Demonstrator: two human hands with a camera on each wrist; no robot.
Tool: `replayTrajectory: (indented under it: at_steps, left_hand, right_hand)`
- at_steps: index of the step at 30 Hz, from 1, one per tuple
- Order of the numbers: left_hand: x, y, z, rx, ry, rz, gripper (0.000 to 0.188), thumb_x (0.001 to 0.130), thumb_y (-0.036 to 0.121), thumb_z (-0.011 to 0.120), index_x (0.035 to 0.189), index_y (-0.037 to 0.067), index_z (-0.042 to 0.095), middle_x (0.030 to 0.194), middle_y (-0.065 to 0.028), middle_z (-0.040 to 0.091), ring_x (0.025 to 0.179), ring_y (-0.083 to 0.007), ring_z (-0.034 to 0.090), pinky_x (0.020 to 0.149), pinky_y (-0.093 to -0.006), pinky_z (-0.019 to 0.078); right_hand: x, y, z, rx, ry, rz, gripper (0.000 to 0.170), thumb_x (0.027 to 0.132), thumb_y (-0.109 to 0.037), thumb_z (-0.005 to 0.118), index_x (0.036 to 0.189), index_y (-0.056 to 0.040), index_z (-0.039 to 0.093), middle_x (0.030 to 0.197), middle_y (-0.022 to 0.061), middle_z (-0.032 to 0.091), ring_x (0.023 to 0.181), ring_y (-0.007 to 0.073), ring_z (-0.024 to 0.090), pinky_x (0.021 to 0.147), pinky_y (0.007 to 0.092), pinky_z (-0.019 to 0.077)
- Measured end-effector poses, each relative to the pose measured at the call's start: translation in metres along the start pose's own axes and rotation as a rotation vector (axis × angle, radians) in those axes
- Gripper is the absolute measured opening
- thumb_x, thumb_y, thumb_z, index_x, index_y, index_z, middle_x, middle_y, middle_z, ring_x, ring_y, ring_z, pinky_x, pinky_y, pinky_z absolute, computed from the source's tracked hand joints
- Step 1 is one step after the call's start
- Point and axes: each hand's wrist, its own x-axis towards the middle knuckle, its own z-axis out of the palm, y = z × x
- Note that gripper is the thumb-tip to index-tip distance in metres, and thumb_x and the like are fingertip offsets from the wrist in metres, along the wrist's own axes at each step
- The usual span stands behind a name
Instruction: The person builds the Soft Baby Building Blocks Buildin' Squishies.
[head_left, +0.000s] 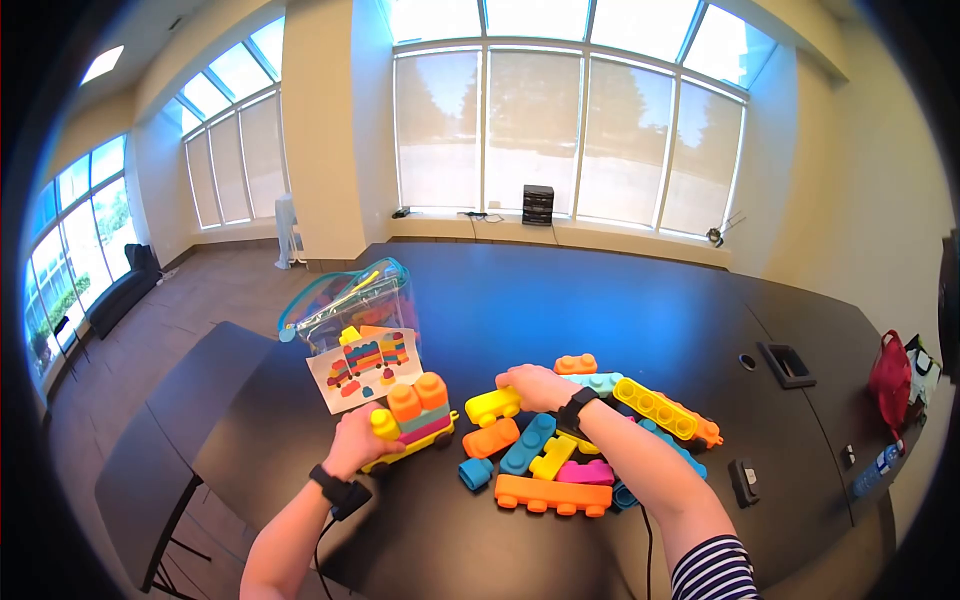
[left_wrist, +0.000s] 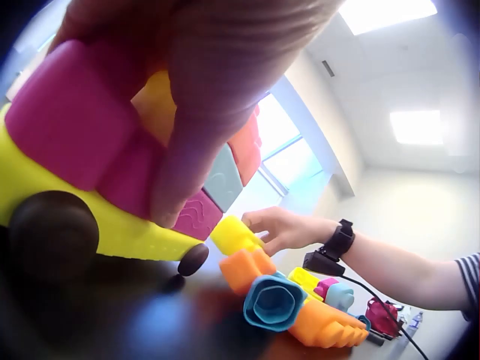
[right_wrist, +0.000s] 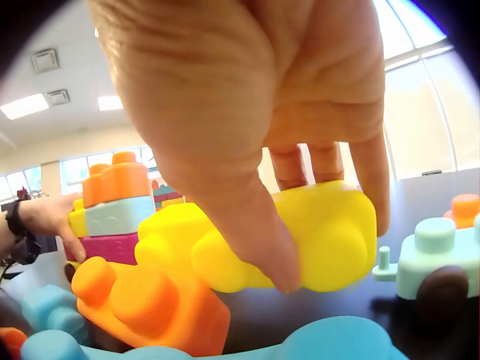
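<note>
My left hand (head_left: 358, 442) holds a wheeled yellow base (left_wrist: 135, 240) at its near end, with magenta blocks (left_wrist: 71, 112) stacked on it. Above them are a light teal block (right_wrist: 120, 217) and two orange blocks (head_left: 418, 395); a small yellow block (head_left: 384, 423) is by the fingers. In the head view my right hand (head_left: 540, 388) reaches over the loose blocks and pinches a yellow block (right_wrist: 322, 236) between thumb and fingers. An orange block (right_wrist: 154, 307) lies just in front of that yellow one. A light teal wheeled piece (right_wrist: 435, 259) stands to its right.
Loose blocks lie around the right forearm, among them a long orange one (head_left: 553, 496), a blue one (head_left: 528, 444) and a magenta one (head_left: 585, 472). A printed picture card (head_left: 340, 395) leans by a clear bag (head_left: 330, 320). A red bag (head_left: 889, 385) and a bottle (head_left: 878, 470) are far right.
</note>
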Motion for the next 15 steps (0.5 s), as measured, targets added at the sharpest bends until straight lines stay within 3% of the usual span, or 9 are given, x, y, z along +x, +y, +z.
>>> replayTrajectory:
  at_steps: [6, 9, 11, 15]
  left_hand:
    - [0.055, 0.026, 0.034, -0.02, -0.015, 0.076, 0.066, 0.061, 0.033, 0.1, 0.115, 0.007, 0.071, 0.109, -0.0167, 0.077, 0.104, -0.0371, 0.073, 0.093, -0.045, 0.0571]
    - [0.085, 0.031, 0.054, -0.035, -0.039, 0.132, 0.062, 0.06, 0.032, 0.101, 0.108, 0.008, 0.069, 0.106, -0.017, 0.077, 0.103, -0.0387, 0.072, 0.091, -0.0462, 0.0569]
    - [0.1, 0.044, 0.062, -0.04, -0.055, 0.155, 0.061, 0.06, 0.031, 0.101, 0.106, 0.007, 0.068, 0.104, -0.0172, 0.076, 0.104, -0.0392, 0.072, 0.09, -0.0464, 0.0568]
    - [0.123, 0.057, 0.073, -0.049, -0.082, 0.177, 0.063, 0.06, 0.03, 0.102, 0.107, 0.007, 0.067, 0.105, -0.0173, 0.076, 0.106, -0.0399, 0.072, 0.091, -0.0472, 0.0566]
  right_hand:
    - [-0.049, 0.0, -0.027, 0.163, 0.13, -0.093, 0.032, 0.079, 0.003, 0.074, 0.108, -0.0061, 0.065, 0.113, 0.0164, 0.07, 0.108, 0.0421, 0.067, 0.091, 0.048, 0.0542]
    - [-0.091, 0.012, -0.056, 0.193, 0.189, -0.036, 0.038, 0.078, 0.0, 0.077, 0.113, -0.0054, 0.066, 0.114, 0.0166, 0.071, 0.109, 0.0417, 0.067, 0.09, 0.045, 0.0545]
    - [-0.125, 0.03, -0.066, 0.321, 0.291, -0.104, 0.046, 0.076, -0.003, 0.081, 0.12, -0.0055, 0.066, 0.114, 0.0171, 0.073, 0.109, 0.0415, 0.068, 0.09, 0.0431, 0.0549]
    - [-0.199, 0.028, -0.089, 0.203, 0.117, 0.126, 0.046, 0.074, -0.008, 0.084, 0.118, -0.0051, 0.072, 0.104, 0.0195, 0.075, 0.101, 0.0412, 0.071, 0.089, 0.0445, 0.0566]
